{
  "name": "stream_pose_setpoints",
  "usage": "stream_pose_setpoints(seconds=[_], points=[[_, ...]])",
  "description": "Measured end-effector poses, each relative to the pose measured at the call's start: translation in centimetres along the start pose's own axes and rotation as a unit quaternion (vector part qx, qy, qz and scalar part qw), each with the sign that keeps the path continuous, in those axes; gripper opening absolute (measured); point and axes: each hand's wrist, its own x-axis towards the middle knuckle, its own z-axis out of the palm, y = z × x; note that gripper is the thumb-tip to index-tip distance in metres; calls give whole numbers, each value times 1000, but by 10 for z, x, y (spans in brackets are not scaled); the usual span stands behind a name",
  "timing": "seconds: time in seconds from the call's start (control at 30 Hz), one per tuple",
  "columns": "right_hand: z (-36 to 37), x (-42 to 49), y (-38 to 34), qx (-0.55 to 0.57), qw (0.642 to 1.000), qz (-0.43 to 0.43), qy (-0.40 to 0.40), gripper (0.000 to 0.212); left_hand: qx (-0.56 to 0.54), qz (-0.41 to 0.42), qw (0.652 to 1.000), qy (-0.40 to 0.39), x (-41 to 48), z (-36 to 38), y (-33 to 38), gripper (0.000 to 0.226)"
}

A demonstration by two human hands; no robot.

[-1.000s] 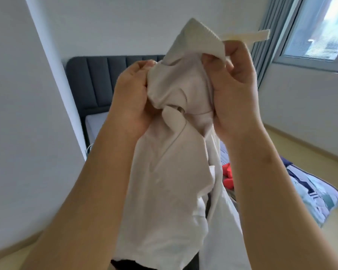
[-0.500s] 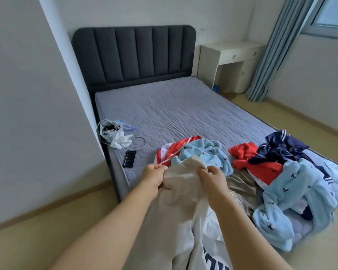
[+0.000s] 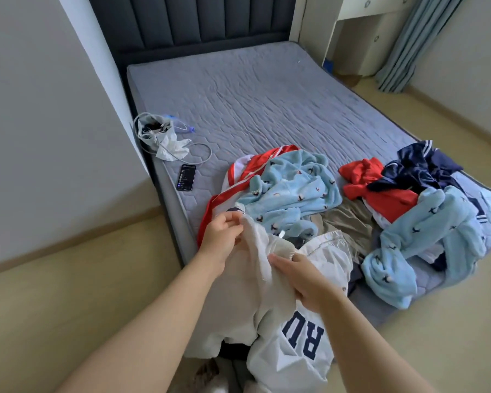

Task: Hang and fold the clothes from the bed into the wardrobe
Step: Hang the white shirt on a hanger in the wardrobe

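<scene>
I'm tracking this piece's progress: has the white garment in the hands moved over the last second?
Yes. The white garment has come down: it overlapped the headboard before; now it is at the near corner of the mattress.

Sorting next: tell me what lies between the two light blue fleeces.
Head view: a red garment and a tan garment lie between the left fleece and the right fleece.
</scene>
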Motion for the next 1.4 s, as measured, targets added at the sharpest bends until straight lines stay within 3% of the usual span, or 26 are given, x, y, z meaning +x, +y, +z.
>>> stream_pose_setpoints(seconds=[0.1,0.17,0.23,0.33,0.37,0.43,0.5,0.57,0.7,0.87,1.0,1.1,1.27,1.4], points=[[2,10,-14,144,987,-27,73,12,138,86,986,42,-6,-6,-6,27],[4,16,-26,210,972,-38,98,14,247,186,943,122,-18,-9,-8,30],[11,20,-36,252,962,-51,95,18,275,235,926,109,-30,-9,-11,32],[22,22,-49,285,950,-89,91,12,269,172,947,-33,-42,-1,-23,14],[27,21,-53,298,946,-100,83,13,266,156,950,-42,-41,1,-28,11],[36,17,-59,323,938,-109,66,16,336,164,927,-39,-36,4,-42,19],[42,13,-64,333,934,-110,62,16,457,142,877,-34,-34,5,-55,48],[48,9,-69,357,926,-110,49,11,481,115,869,-15,-31,4,-64,49],[45,-1,-76,349,927,-124,52,15,416,100,903,36,-25,-2,-56,32],[30,-21,-98,404,893,-179,83,15,143,198,966,85,-21,-12,19,30],[23,-55,-143,398,870,-269,113,14,75,325,938,99,-29,-4,116,26],[15,-95,-180,381,836,-370,138,14,28,424,901,85,-49,7,183,7],[-1,-167,-232,356,730,-564,149,27,-28,530,845,65,-100,24,286,23],[-12,-207,-252,347,657,-654,141,31,-38,585,809,47,-137,37,335,30]])
